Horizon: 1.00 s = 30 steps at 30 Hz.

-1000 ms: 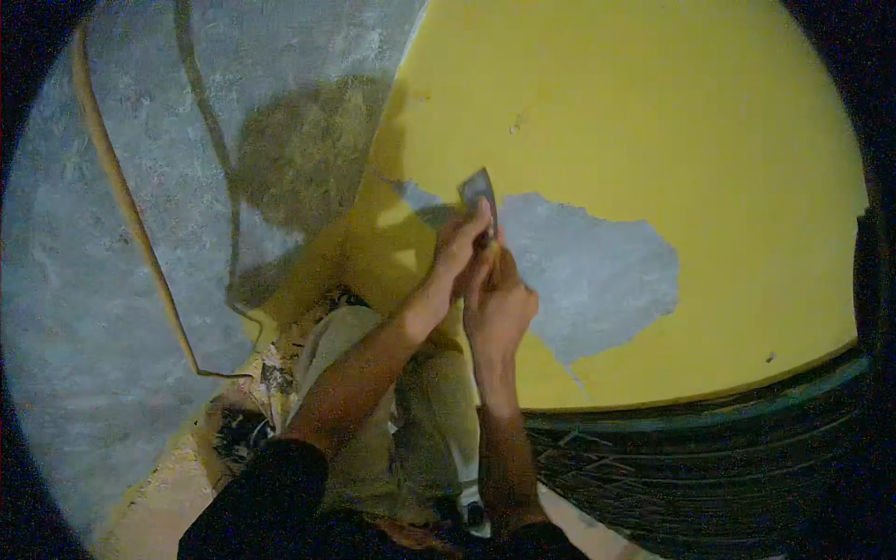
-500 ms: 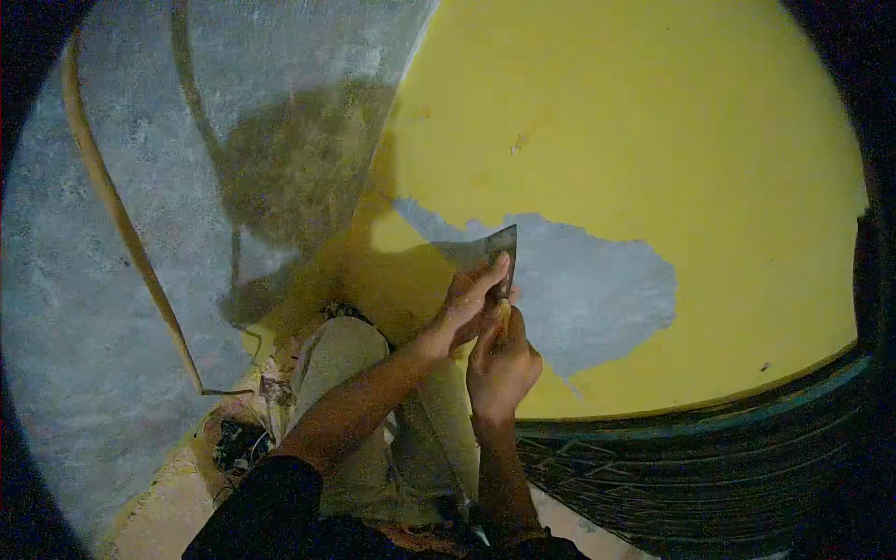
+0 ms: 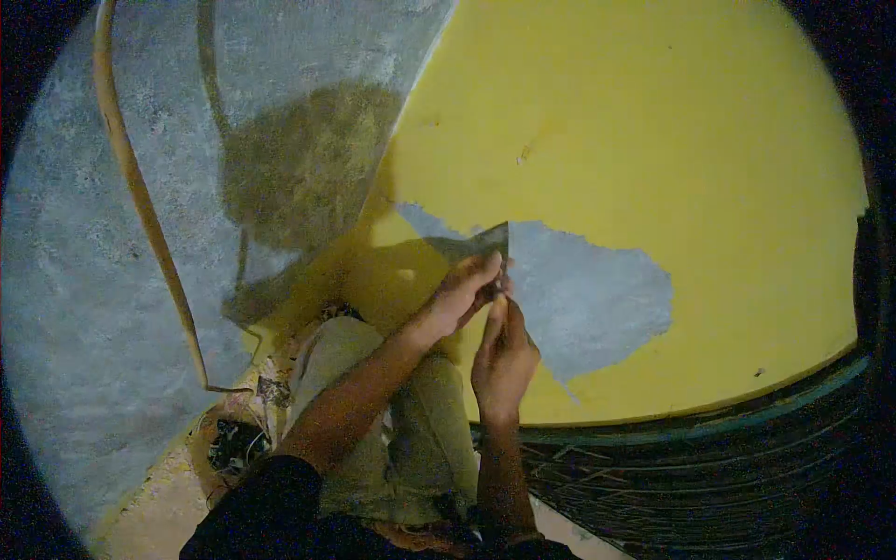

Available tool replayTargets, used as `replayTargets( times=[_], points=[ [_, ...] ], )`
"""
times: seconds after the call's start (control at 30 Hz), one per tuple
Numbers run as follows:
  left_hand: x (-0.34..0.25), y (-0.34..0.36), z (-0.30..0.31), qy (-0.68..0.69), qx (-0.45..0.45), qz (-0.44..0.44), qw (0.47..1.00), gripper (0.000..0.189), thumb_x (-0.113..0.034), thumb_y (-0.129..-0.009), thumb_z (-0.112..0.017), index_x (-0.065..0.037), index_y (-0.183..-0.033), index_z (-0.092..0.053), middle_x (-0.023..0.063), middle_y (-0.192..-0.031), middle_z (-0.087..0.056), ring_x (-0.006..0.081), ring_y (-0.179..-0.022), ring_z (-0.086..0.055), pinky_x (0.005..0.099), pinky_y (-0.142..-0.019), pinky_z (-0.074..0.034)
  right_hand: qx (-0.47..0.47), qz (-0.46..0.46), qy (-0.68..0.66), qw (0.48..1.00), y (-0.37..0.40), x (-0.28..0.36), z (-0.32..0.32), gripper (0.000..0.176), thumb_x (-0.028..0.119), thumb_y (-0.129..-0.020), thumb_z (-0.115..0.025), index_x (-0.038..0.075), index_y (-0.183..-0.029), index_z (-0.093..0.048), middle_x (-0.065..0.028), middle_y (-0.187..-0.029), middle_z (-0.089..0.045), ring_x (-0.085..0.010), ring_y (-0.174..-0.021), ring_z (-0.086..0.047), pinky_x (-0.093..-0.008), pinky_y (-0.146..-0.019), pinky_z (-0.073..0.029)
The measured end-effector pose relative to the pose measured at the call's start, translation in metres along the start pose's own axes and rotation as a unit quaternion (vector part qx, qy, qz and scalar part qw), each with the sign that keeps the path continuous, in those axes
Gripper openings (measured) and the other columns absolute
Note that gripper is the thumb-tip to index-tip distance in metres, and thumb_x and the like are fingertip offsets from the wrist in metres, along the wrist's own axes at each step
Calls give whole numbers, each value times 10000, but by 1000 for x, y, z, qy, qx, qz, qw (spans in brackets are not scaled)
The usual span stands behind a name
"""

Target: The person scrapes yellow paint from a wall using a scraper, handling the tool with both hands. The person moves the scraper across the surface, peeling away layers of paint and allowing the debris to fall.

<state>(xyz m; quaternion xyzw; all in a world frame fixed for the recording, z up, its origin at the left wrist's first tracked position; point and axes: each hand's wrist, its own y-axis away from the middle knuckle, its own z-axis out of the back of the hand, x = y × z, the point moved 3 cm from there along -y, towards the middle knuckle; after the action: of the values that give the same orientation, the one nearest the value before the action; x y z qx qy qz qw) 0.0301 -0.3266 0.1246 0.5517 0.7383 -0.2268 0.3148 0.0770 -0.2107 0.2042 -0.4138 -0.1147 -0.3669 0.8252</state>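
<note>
Both hands are on a scraper (image 3: 500, 240), its thin metal blade pointing up and away from me. My left hand (image 3: 464, 294) closes on the lower part of the blade, thumb lying along it. Below it, my right hand (image 3: 506, 359) pinches the handle end, most of which the fingers hide. Behind the blade is a yellow wall (image 3: 653, 121) with a ragged grey patch (image 3: 597, 299) where the yellow layer is gone. The blade tip overlaps the patch's upper edge in this view.
To the left a grey wall (image 3: 308, 56) meets the yellow one, with a thin orange-brown pipe (image 3: 140, 201) running down it. A dark ridged surface (image 3: 691, 476) borders the lower right. My bent knees (image 3: 345, 364) are beneath my arms, beside a dark bundle of wires (image 3: 238, 443).
My right fingers have shifted on the handle, now straighter and pinching it. The blade has turned slightly and moved a little left in view. The head view has shifted slightly.
</note>
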Motion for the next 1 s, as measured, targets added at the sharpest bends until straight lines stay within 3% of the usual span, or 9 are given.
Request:
replayTargets(
  times=[0.07, 0.23, 0.37, 0.43, 0.6, 0.67, 0.77, 0.93, 1.0],
  points=[
    [-6, 4, -6, -119, 104, -120, 980, 440, -472, -981, -513, -48, -901, -601, 39, -819, -637, 120, -698, -584, 262, -665, -481, 28, -22, 11, 999, 7, -8, 14, 318, 222, -1011, -481, -21, -1185, -589, -277, -982, -662, -401, -882, -670, -412, -713, -523],
    [-29, 28, -16, -153, 156, -140, 966, 409, -416, -1013, -470, -23, -1010, -584, 50, -900, -624, 147, -823, -635, 298, -730, -496, 4, -42, 18, 999, 21, -3, 34, 384, 199, -1009, -477, -54, -1296, -516, -225, -964, -609, -290, -813, -593, -381, -720, -488],
    [-34, 45, -35, -126, 22, -178, 976, 377, -373, -1009, -498, -8, -1048, -585, 64, -929, -638, 169, -862, -657, 312, -762, -510, -42, 24, 78, 996, 24, -12, 16, 371, 156, -985, -516, -37, -1302, -504, -225, -946, -542, -275, -789, -522, -386, -709, -468],
    [-27, 46, -34, -134, -23, -178, 975, 375, -366, -1006, -508, -2, -1056, -586, 68, -930, -640, 177, -867, -662, 319, -774, -516, -27, -4, 60, 998, 30, -17, 11, 352, 161, -975, -537, -33, -1268, -521, -228, -948, -542, -277, -801, -535, -385, -713, -470],
    [7, 22, -15, -39, 38, -49, 997, 317, -317, -967, -593, -10, -1044, -592, 75, -933, -651, 194, -843, -667, 324, -770, -533, -1, 13, 18, 1000, 32, -34, 8, 319, 200, -950, -590, -19, -1179, -554, -196, -849, -584, -258, -730, -591, -360, -642, -474],
    [11, 15, -10, -7, 38, -36, 999, 305, -320, -958, -606, -22, -1022, -596, 79, -928, -656, 199, -824, -666, 333, -769, -536, 70, -152, -48, 985, 27, -29, 9, 321, 217, -940, -612, -16, -1155, -561, -151, -710, -613, -238, -594, -604, -345, -552, -460],
    [21, 6, -9, 41, 37, -22, 998, 296, -341, -946, -622, -46, -970, -601, 83, -901, -661, 205, -785, -660, 348, -760, -540, 25, -69, 8, 997, 19, -30, 14, 305, 217, -947, -601, -19, -1139, -587, -129, -626, -610, -222, -501, -575, -341, -503, -440],
    [21, 10, -14, 123, 1, 4, 992, 308, -379, -939, -623, -73, -909, -609, 74, -833, -658, 194, -744, -648, 337, -712, -541, -33, -6, 48, 998, 16, -26, 11, 313, 212, -946, -594, -39, -1131, -624, -189, -695, -642, -286, -553, -625, -375, -531, -480],
    [30, 7, -15, 179, -17, 85, 980, 323, -401, -938, -618, -81, -893, -615, 62, -804, -658, 171, -716, -636, 321, -658, -528, -50, 13, 79, 996, 16, -26, 10, 320, 212, -944, -595, -44, -1131, -632, -203, -725, -655, -313, -577, -644, -386, -538, -492]
  ],
)
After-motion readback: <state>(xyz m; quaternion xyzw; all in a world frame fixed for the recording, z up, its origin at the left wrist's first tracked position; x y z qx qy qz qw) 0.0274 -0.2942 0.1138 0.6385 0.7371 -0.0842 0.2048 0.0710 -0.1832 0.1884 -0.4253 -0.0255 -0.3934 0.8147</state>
